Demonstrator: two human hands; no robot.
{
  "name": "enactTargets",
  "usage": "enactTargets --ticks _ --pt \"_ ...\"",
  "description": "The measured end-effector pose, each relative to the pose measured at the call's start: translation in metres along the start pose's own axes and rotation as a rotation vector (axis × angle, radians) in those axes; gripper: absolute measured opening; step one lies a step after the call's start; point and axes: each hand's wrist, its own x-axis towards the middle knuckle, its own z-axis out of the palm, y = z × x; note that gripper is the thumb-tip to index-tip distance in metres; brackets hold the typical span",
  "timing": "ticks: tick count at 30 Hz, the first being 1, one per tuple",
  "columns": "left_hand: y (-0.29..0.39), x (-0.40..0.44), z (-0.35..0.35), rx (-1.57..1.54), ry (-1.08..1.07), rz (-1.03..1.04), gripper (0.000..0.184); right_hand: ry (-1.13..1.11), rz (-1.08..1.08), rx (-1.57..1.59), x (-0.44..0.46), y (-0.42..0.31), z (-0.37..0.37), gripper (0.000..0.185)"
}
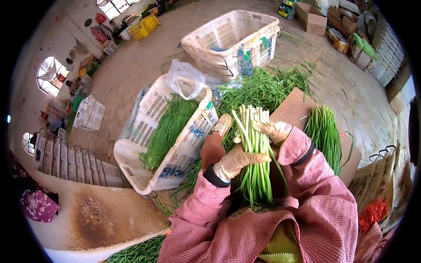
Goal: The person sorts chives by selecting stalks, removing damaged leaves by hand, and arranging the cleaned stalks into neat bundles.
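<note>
A bundle of green stalks with pale root ends [256, 151] stands upright between my gloved hands, white ends up. Around its lower left side my left hand [241, 162] is wrapped, thumb across the front. Near the top right of the bundle, my right hand [272, 130] has its fingers pressed against the pale ends. Another green bunch [324, 136] lies on a brown board [294, 105] to the right. Loose greens [263, 90] are heaped beyond the hands. To the left, a white basket [142, 127] holds more greens [171, 127].
An empty-looking white crate [228, 30] stands ahead. A clear plastic bag [186, 76] hangs on the near basket's rim. Cardboard boxes [311, 19] and stacked crates [388, 52] are at the upper right. More greens [136, 252] lie at the bottom left.
</note>
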Motion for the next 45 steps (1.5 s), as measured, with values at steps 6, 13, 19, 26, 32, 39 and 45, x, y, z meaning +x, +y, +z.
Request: enactTargets --ticks 6,13,19,26,32,39,45 --pt "-0.010 0.016 0.004 0.080 0.263 0.037 0.032 0.148 -0.183 -0.850 0.018 -0.116 0.017 0.072" --pt "0.024 0.027 -0.033 -0.125 0.630 0.438 0.034 0.441 -0.559 -1.032 0.036 -0.060 0.019 0.120" --pt "0.058 0.035 -0.017 -0.322 0.746 0.589 0.036 0.499 -0.413 -0.456 0.051 0.049 0.009 0.087" --pt "0.070 -0.020 -0.028 0.267 0.866 0.853 0.058 0.491 0.044 -0.295 0.034 0.020 0.011 0.046" --pt "0.071 -0.023 -0.057 0.838 0.955 0.623 0.021 0.441 0.051 -0.240 0.035 0.032 0.011 0.043" --pt "0.082 -0.031 -0.085 0.798 1.062 0.681 0.004 0.416 0.047 -0.222 0.029 0.037 0.002 0.039" --pt "0.093 -0.044 -0.109 0.340 0.719 0.569 0.059 0.367 0.116 -0.159 0.030 0.045 -0.014 0.052"
